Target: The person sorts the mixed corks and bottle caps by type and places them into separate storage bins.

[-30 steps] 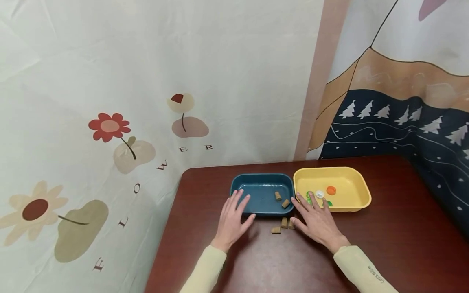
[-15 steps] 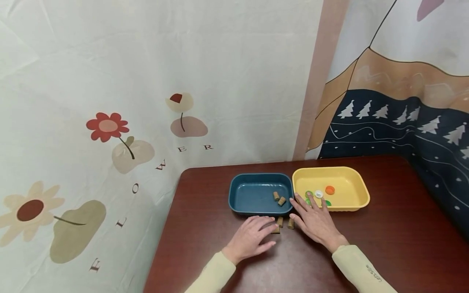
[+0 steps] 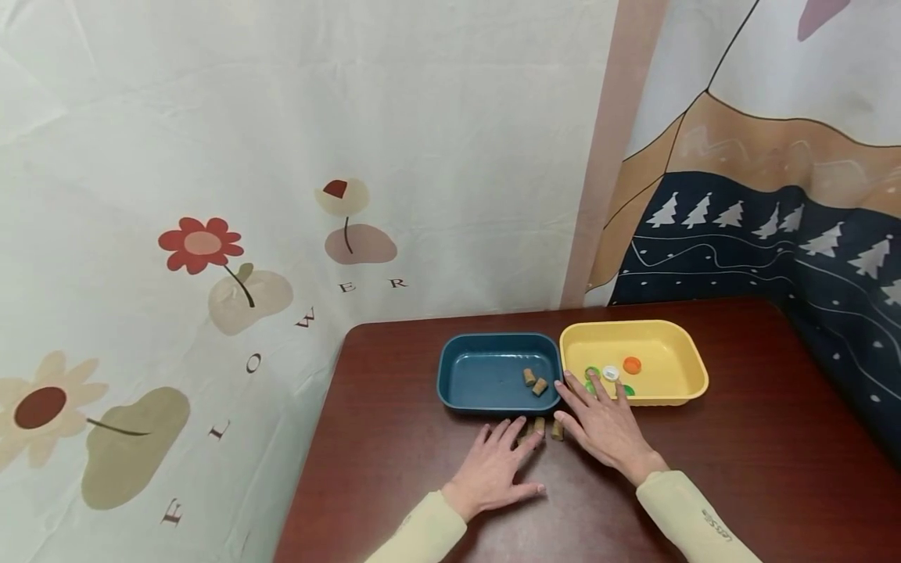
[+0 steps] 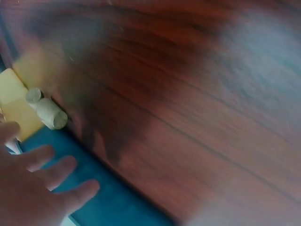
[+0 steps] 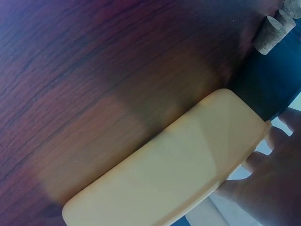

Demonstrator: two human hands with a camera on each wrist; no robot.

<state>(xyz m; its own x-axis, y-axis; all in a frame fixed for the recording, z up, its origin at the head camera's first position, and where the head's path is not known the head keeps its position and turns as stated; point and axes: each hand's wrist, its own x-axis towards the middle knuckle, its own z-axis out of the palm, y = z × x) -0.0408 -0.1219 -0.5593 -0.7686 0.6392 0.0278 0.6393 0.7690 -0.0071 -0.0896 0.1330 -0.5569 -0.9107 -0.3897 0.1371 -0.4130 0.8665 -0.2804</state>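
My left hand (image 3: 493, 469) is spread low over the table in front of the blue tray (image 3: 479, 410), fingertips beside several small corks (image 3: 558, 430). One cork is partly hidden behind its fingers. Fingers extended, my right hand (image 3: 611, 428) lies over the near left corner of the yellow tray (image 3: 669, 401), its index fingertip by the blue tray's right edge. Neither hand holds anything. Two more corks (image 3: 540, 386) lie inside the blue tray at its right. In the left wrist view, corks (image 4: 51, 114) stand against the blue tray's wall; the right wrist view also shows corks (image 5: 269, 35) there.
Inside the yellow tray are an orange bottle cap (image 3: 632, 365), a white cap (image 3: 611, 373) and several green caps (image 3: 592, 371). The trays stand side by side on a dark red-brown table (image 3: 380, 438). A printed curtain (image 3: 457, 156) hangs behind it.
My left hand has come off the blue tray's near left edge and moved down and right to the corks on the table. Those corks have shifted slightly. The right hand has stayed in place.
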